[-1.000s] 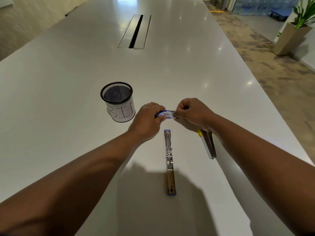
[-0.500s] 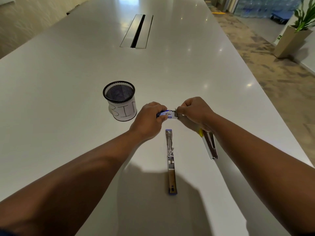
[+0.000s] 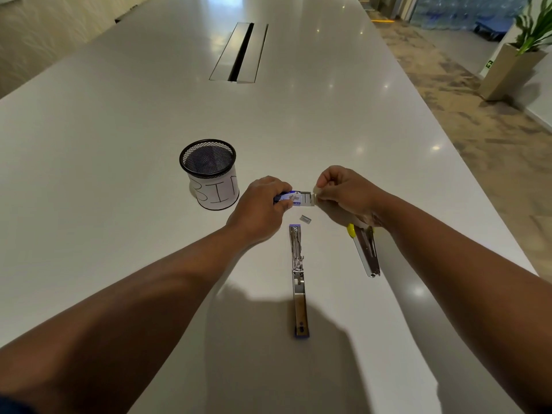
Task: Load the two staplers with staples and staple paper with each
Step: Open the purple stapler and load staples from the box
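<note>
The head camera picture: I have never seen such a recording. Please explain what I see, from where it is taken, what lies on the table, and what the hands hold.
No machine here: a person works with bare hands, and a camera on the head looks down at them. The left hand holds a small blue staple box, whose inner tray is slid out. The fingers of the right hand pinch something small and pale at the tray's end. On the white table lie a loose strip of staples, an opened blue stapler, a yellow-tipped stapler, and a mesh cup labelled BIN.
</note>
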`<state>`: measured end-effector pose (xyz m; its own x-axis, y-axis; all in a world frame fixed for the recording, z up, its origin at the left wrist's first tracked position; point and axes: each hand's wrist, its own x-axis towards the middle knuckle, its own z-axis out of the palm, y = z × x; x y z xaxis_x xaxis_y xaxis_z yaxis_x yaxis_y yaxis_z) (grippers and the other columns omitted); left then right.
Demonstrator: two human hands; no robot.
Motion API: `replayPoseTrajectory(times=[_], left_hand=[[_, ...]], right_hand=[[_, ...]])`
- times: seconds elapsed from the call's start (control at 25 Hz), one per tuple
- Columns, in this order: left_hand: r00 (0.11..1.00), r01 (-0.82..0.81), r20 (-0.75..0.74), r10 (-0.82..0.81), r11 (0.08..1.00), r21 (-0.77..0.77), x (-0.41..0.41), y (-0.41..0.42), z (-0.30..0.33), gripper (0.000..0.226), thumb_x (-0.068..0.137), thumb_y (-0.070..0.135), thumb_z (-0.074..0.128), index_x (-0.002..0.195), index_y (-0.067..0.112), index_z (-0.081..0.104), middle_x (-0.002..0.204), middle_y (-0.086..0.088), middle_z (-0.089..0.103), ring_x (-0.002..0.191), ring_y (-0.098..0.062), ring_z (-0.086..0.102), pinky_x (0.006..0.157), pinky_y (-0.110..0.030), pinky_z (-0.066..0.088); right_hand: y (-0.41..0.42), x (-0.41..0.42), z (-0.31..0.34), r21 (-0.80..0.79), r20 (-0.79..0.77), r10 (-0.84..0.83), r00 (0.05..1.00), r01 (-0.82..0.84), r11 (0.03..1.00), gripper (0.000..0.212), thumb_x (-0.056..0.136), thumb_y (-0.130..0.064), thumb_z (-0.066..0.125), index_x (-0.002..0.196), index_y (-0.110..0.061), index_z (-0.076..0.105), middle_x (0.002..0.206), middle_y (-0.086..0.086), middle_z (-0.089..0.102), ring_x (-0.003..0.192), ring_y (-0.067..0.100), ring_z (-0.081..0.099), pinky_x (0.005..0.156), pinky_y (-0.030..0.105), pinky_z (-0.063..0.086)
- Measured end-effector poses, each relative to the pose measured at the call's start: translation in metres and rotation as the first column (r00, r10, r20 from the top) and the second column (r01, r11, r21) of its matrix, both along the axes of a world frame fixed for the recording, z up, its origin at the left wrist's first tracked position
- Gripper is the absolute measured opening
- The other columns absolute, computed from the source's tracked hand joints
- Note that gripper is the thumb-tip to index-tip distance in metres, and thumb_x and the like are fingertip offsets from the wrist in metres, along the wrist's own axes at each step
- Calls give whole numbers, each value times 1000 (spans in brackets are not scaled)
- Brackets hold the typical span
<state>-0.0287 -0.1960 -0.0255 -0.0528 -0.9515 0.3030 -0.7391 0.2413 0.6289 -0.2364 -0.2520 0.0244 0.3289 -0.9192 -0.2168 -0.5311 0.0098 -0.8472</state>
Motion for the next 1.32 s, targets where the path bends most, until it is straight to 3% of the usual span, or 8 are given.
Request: replayPoseTrajectory(times=[0.08,0.16,0.28,0.48,0.68,1.32], left_hand=[[1000,1,-1,-1,1000,5,0,0,0,23,93,17,67,116,13,72,108,0,68,95,-11,55,77,-4,32],[1000,3,-1,-3,1000,1,-1,0,1,23,93,17,68,115,13,72,107,0,68,94,-11,55,77,-9,36],[1000,6,-2,-6,1000,-1,-1,1,1,23,92,16,68,114,13,73,106,-1,68,95,-13,56,81,-23,41],[1000,15,-3,-15,1000,8,0,0,1,22,92,16,68,113,14,73,105,-1,69,97,-18,58,80,-26,39],[1000,25,-12,-25,1000,15,1,1,2,20,93,19,68,112,16,74,105,-1,70,100,-26,59,86,-38,47],[1000,13,19,-14,999,43,0,0,2,25,94,20,67,118,18,73,111,1,71,106,-26,57,93,-35,42]], right_hand=[[-2,2,-1,-46,-80,-14,997,10,999,7,90,-9,68,95,-13,66,91,5,73,84,19,66,81,37,55],[-2,7,-1,-69,-147,-20,989,10,998,6,88,-13,72,93,-12,71,87,2,74,81,17,66,79,36,56],[-1,13,-2,-44,-131,-62,989,57,997,1,86,-13,75,86,-13,75,82,1,75,75,15,66,74,32,56],[1,21,-2,-12,-120,-115,986,114,993,4,83,-12,76,85,-9,76,80,4,76,70,14,65,64,27,53],[4,28,0,-12,-121,-114,986,114,993,9,82,-13,78,87,-6,77,76,1,74,67,11,65,58,22,50],[10,25,4,8,-103,-53,993,54,999,7,82,-11,75,88,-8,74,84,4,74,75,15,65,62,25,51]])
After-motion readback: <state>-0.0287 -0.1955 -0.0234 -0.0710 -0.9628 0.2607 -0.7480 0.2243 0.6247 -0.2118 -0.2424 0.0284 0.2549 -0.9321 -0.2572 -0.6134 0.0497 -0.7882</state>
